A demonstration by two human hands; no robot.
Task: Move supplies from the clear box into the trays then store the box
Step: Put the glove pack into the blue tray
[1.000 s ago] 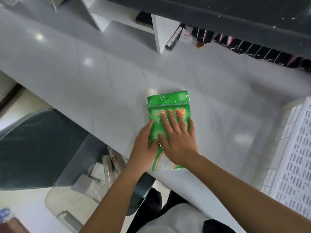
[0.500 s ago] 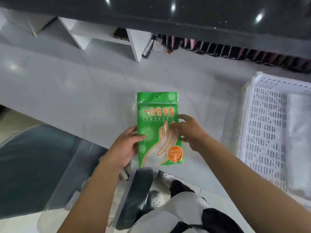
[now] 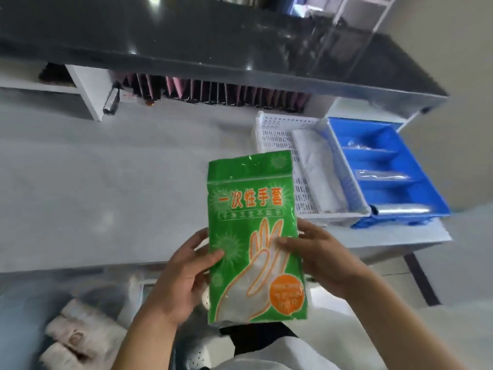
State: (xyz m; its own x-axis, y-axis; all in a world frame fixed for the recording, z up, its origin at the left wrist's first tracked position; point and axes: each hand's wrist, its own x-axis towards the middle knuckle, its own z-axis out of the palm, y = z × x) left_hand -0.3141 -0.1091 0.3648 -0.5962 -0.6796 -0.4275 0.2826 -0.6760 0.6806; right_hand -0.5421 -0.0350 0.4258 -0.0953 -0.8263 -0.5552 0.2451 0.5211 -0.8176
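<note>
Packet up off the worktop (image 3: 106,182) now: the flat green plastic packet of disposable gloves (image 3: 253,236), pressed flat on the pale grey surface a second ago, is lifted and held upright in front of the person. The left hand (image 3: 184,273) pinches its left edge, thumb on the front; the right hand (image 3: 320,260) grips the right edge, fingers curled behind. That looks like a carry toward the trays. The white perforated plastic tray (image 3: 277,129) sits near on the right, white folded stock already inside, touching the blue divided plastic tray (image 3: 416,166) holding clear rolls. Nothing blocks the short path across. The clear box (image 3: 32,303) waits low at left, soft bundles inside.
</note>
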